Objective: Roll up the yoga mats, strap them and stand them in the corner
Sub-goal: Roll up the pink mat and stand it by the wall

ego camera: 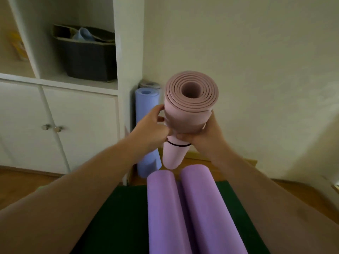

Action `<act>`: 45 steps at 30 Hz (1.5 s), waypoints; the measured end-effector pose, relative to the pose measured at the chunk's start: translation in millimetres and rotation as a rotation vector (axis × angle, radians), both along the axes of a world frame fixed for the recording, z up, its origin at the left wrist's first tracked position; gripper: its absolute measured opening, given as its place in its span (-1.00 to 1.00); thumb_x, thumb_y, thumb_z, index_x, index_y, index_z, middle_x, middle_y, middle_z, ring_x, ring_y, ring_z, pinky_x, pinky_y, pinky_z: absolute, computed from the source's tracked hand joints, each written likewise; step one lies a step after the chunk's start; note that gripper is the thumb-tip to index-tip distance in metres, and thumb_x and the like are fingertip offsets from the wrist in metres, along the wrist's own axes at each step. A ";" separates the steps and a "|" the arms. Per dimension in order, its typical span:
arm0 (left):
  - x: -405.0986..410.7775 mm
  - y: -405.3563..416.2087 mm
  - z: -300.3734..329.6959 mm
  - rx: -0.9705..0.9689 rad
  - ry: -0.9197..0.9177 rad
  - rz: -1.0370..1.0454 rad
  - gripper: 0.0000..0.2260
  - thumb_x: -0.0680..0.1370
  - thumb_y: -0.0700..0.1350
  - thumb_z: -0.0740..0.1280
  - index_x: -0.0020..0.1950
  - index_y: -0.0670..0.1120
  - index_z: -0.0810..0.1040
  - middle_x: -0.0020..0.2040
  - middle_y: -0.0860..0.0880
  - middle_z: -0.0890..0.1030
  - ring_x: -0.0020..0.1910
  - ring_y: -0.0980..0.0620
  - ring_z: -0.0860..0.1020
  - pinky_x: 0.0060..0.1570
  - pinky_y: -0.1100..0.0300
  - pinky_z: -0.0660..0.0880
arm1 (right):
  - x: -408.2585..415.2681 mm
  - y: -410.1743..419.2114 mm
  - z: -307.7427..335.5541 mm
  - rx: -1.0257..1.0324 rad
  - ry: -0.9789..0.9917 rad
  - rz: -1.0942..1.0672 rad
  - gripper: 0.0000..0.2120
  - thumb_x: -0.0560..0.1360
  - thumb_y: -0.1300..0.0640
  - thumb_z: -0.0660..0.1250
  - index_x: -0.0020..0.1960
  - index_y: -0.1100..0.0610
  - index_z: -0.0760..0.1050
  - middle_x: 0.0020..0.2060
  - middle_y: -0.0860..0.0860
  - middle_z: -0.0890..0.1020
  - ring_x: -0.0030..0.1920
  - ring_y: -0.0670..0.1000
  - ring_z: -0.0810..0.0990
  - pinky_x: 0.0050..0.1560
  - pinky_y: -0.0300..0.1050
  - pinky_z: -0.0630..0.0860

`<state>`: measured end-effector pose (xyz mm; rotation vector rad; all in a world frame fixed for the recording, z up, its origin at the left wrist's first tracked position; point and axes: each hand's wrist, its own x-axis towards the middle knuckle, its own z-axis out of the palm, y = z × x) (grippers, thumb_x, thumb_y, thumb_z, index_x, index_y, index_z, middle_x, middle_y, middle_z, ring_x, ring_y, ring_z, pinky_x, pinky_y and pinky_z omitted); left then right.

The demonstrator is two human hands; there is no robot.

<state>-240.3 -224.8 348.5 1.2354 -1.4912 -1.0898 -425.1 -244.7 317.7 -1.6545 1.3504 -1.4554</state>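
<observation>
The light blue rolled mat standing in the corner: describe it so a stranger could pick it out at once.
Start at the white shelf unit with the dark storage bin. In the corner between its right side and the cream wall, the light blue rolled foam mat stands upright. A grey rolled mat stands behind it; the blue one is nearer.

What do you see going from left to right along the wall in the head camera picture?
Cupboard knobs → dark bin → blue mat → pink mat, held in both hands.
</observation>
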 end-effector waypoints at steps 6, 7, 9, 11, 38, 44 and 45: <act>-19.5 -132.9 -55.4 0.089 0.059 0.010 -0.39 0.58 -0.36 0.36 0.55 0.07 0.35 0.10 0.07 0.57 0.10 -0.04 0.63 0.18 -0.12 0.65 | -10.2 -144.8 -64.2 0.063 -0.016 -0.012 -0.03 0.06 0.15 0.79 0.33 -0.10 0.36 0.18 -0.17 0.63 0.17 -0.12 0.64 0.14 0.06 0.68; -20.8 -154.8 -68.2 0.101 0.051 0.005 -0.38 0.58 -0.34 0.37 0.57 0.07 0.34 0.13 0.06 0.56 0.12 -0.05 0.63 0.17 -0.11 0.65 | -10.6 -168.1 -77.1 0.079 -0.020 -0.011 -0.01 0.02 0.10 0.79 0.33 -0.09 0.37 0.19 -0.14 0.63 0.19 -0.09 0.64 0.15 0.11 0.68; -21.8 -195.8 -93.0 0.128 0.029 0.002 -0.36 0.58 -0.32 0.39 0.59 0.08 0.31 0.17 0.06 0.55 0.16 -0.06 0.62 0.15 -0.09 0.66 | -11.0 -213.2 -101.2 0.124 -0.032 -0.011 0.11 -0.09 0.00 0.81 0.37 -0.06 0.39 0.24 -0.08 0.64 0.24 0.00 0.64 0.15 0.18 0.69; -22.3 -231.9 -113.7 0.163 0.036 -0.002 -0.34 0.57 -0.34 0.38 0.59 0.09 0.29 0.20 0.02 0.57 0.17 -0.07 0.62 0.12 -0.07 0.67 | -10.0 -254.8 -123.5 0.180 -0.040 -0.017 0.19 -0.14 -0.02 0.81 0.43 -0.04 0.39 0.27 -0.04 0.64 0.27 0.06 0.64 0.14 0.20 0.69; -24.4 -325.9 -196.8 0.233 -0.014 -0.080 -0.50 0.50 -0.37 0.39 0.16 0.23 0.52 0.10 0.18 0.61 0.19 0.02 0.59 0.31 -0.19 0.56 | -7.0 -385.2 -166.1 0.425 0.107 -0.041 -0.41 0.52 0.39 0.31 0.46 0.00 0.35 0.15 0.00 0.50 0.13 0.11 0.53 -0.07 0.02 0.55; -11.1 -300.6 -214.4 0.266 -0.049 -0.086 -0.56 0.55 -0.39 0.38 0.25 0.10 0.49 0.09 0.17 0.56 0.14 0.04 0.58 0.22 0.00 0.61 | -13.8 -344.8 -165.9 0.531 0.179 -0.077 -0.40 0.59 0.38 0.31 0.58 0.16 0.26 0.15 0.02 0.40 0.13 0.08 0.46 0.22 0.12 0.54; -7.3 -293.1 -221.2 0.279 -0.065 -0.081 -0.58 0.55 -0.38 0.38 0.26 0.07 0.52 0.10 0.14 0.58 0.15 0.02 0.58 0.19 0.03 0.63 | -14.6 -333.8 -173.1 0.564 0.213 -0.083 -0.39 0.59 0.36 0.34 0.60 0.19 0.24 0.16 0.04 0.41 0.13 0.09 0.48 0.27 0.13 0.54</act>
